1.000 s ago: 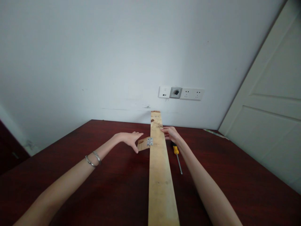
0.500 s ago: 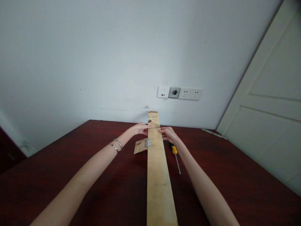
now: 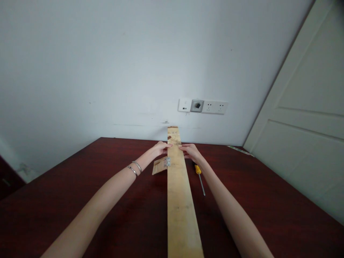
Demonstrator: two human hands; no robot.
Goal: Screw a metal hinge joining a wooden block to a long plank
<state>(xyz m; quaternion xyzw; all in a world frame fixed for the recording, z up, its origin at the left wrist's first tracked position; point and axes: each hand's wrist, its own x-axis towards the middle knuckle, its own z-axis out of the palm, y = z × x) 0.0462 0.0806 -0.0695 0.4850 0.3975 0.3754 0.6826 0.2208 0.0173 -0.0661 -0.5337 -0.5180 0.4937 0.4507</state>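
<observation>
Two hands (image 3: 162,148) (image 3: 190,152) — on rough wooden plank (image 3: 179,200)

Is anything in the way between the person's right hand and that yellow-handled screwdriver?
Nothing visible: the yellow-handled steel screwdriver lies on the dark red table, nearer the person than the right hand, which rests on the pale wooden plank.

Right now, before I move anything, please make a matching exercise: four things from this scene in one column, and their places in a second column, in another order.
Things:
1. metal hinge
2. yellow-handled screwdriver
3. silver bracelets
4. white wall sockets

Places:
A. on the wall above the far end of the wooden plank
B. on the left wrist
C. on the dark red table, right of the plank
D. at the plank's left edge

Pairs: 1-D, 2-C, 3-B, 4-A
</observation>
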